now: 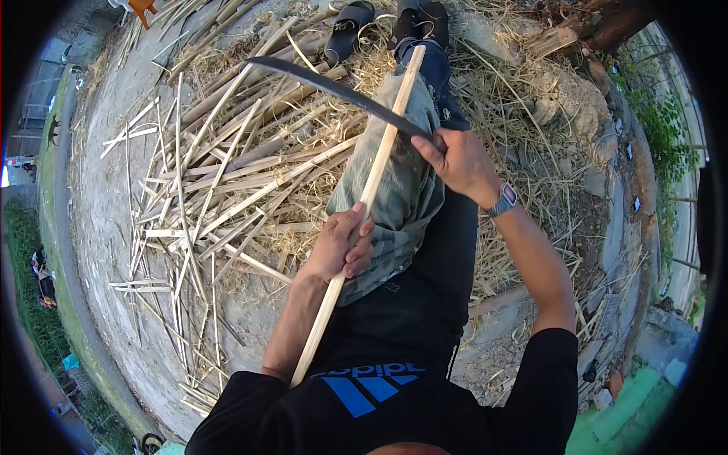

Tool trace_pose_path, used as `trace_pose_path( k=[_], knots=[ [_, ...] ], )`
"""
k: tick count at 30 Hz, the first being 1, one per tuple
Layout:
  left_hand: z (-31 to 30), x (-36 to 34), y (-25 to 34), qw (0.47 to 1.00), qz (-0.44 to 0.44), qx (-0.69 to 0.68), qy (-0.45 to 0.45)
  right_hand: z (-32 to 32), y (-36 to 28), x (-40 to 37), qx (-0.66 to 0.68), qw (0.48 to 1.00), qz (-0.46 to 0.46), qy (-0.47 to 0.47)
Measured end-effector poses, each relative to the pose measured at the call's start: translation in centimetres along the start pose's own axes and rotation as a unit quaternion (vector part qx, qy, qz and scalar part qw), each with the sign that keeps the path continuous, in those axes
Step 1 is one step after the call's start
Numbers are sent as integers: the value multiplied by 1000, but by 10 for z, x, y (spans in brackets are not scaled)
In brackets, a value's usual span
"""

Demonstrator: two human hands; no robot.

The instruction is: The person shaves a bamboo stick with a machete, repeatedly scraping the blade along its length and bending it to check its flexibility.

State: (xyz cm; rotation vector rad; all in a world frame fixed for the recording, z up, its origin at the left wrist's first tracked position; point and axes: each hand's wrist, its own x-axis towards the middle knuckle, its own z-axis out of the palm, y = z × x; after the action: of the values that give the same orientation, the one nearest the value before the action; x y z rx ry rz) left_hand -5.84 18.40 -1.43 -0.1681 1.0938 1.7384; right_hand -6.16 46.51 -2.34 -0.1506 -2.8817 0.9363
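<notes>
My left hand (341, 244) is closed around a long pale bamboo strip (379, 163), which slants from beside my left forearm up over my thigh. In my right hand (462, 167) is the grip of a long, dark curved knife (326, 85); the fingers hide its handle. The blade points to the upper left and crosses the strip's upper part, right at its surface. A grey-green checked cloth (409, 193) covers my leg under the strip. A watch (503, 199) sits on my right wrist.
Split bamboo strips (250, 182) lie piled on the concrete ground (114, 227) to the left. Curly shavings (531, 167) cover the ground around my legs. Dark shoes (350, 30) are at the top, near a stump-like piece of wood (552, 42). Rubble (561, 98) lies to the right.
</notes>
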Motion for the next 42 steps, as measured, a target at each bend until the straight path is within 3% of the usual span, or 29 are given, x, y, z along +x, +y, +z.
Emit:
trace_pose_path(
  k=[5,9,11,13,15,17,18,21,24,28,29,31,32,35,36,37,40,42],
  knots=[
    [-1,-1,-2,998,4,-57,-14,-12,0,37,-57,998,29,5],
    [0,-2,-3,999,-5,-50,-12,-9,-36,2,-22,994,-38,-104],
    [-1,-3,-5,998,-2,-53,-26,-11,-21,7,-56,992,-60,-98],
    [0,-4,-4,998,-11,-65,-18,-15,10,37,-59,998,12,-22],
    [3,-3,1,997,-6,-77,-13,-17,23,55,-53,998,16,-15],
    [4,-4,1,1000,7,-22,-2,-17,-3,41,-39,998,19,-40],
    [4,-4,1,1000,5,-15,4,-24,-28,26,-37,993,17,-110],
    [5,-6,0,998,18,48,20,-8,-38,-8,-50,983,-134,-111],
    [3,-2,-1,998,32,47,27,-23,-14,33,-47,991,6,-127],
    [0,-1,2,997,38,54,30,-24,-36,25,-91,992,-6,-81],
    [2,-3,1,997,34,56,29,-8,-27,13,-31,996,-60,-51],
    [2,-4,-1,998,29,58,25,-5,-35,-5,-61,985,-129,-92],
    [2,-6,-1,998,25,59,27,-12,-33,1,-77,984,-123,-104],
    [3,-9,-3,996,43,76,18,-30,14,53,-80,995,26,-56],
    [1,-9,-5,997,34,61,20,-29,12,54,-89,996,-6,-25],
    [2,-6,-3,998,29,48,19,-32,-1,52,-76,995,33,-58],
    [6,-4,4,999,24,12,17,-14,-21,14,-41,991,-87,-88],
    [-1,-4,1,999,32,15,5,-16,10,36,-73,993,-76,-50]
  ],
)
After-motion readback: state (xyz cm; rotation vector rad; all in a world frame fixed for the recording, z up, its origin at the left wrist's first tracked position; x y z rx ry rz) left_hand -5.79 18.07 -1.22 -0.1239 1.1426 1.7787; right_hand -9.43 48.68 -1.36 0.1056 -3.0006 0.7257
